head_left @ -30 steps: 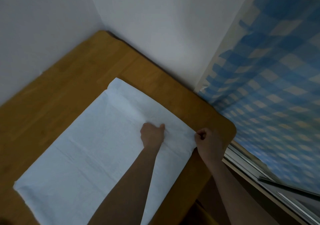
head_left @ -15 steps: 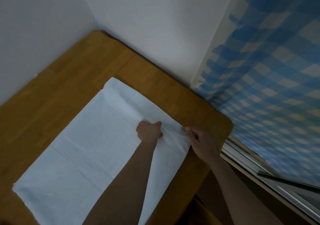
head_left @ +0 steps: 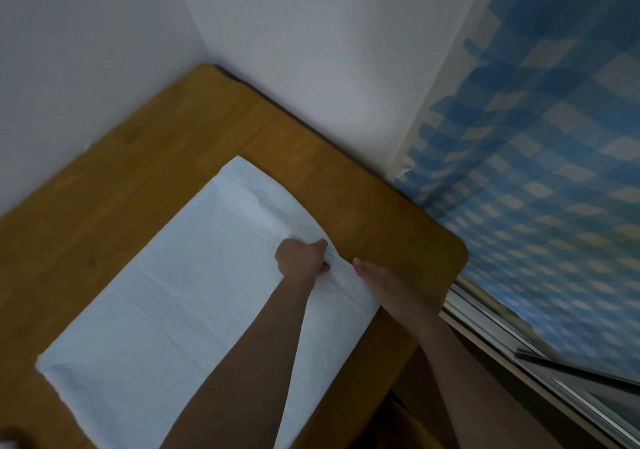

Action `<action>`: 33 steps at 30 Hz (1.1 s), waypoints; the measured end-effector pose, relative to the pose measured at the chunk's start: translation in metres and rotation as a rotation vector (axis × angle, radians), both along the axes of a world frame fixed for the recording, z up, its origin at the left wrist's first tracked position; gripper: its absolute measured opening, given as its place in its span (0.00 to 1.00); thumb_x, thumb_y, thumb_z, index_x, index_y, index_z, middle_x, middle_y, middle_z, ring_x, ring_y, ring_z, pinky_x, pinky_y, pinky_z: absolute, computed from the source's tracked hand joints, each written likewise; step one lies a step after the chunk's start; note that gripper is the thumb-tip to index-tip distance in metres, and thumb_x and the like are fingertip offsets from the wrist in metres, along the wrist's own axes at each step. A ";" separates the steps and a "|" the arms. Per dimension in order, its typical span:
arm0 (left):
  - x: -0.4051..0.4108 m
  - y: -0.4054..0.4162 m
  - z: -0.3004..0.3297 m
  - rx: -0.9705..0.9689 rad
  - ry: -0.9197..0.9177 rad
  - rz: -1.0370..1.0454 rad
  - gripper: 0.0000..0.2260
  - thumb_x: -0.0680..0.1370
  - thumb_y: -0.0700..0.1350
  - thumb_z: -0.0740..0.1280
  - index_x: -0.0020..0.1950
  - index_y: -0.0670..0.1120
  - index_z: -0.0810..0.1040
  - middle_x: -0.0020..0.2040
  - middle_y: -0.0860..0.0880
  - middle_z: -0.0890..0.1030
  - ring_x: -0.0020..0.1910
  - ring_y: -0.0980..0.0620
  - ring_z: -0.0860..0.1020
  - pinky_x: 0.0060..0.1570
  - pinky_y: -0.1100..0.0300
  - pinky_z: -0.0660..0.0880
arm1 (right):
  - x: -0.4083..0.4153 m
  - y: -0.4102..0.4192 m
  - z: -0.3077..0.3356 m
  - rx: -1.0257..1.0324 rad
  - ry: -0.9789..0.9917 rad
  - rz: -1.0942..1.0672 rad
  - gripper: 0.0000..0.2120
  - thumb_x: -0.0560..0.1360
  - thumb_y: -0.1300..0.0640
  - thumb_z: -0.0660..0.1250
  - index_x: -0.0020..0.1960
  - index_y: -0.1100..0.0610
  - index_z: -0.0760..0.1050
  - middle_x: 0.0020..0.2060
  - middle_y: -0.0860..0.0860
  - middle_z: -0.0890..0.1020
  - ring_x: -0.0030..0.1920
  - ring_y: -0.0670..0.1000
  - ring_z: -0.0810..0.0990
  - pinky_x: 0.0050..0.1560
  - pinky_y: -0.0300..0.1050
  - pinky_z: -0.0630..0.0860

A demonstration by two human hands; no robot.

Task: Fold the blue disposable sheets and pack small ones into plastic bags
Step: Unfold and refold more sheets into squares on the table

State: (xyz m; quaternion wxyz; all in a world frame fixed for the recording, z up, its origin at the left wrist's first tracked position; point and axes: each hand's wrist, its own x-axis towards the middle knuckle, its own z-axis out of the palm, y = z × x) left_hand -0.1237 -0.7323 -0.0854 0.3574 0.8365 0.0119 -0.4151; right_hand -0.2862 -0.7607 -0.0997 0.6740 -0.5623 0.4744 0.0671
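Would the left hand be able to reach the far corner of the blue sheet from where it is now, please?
Probably yes. The left hand grips the blue sheet near its right edge, and only bare sheet lies between it and the far corner. The right hand sits off to the side, out of the way.

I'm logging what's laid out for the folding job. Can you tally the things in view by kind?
Blue disposable sheet: 1
Wooden table: 1
Checked curtain: 1
Hands: 2, left hand and right hand
Plastic bags: 0 in view
Total: 5

no readable text anywhere
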 end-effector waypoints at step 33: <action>0.003 -0.002 -0.007 -0.023 0.023 0.035 0.11 0.72 0.43 0.73 0.36 0.42 0.73 0.32 0.45 0.79 0.32 0.46 0.82 0.44 0.53 0.82 | -0.022 -0.004 -0.020 0.591 -0.089 -0.641 0.39 0.71 0.25 0.49 0.61 0.55 0.75 0.57 0.58 0.82 0.58 0.59 0.80 0.52 0.56 0.80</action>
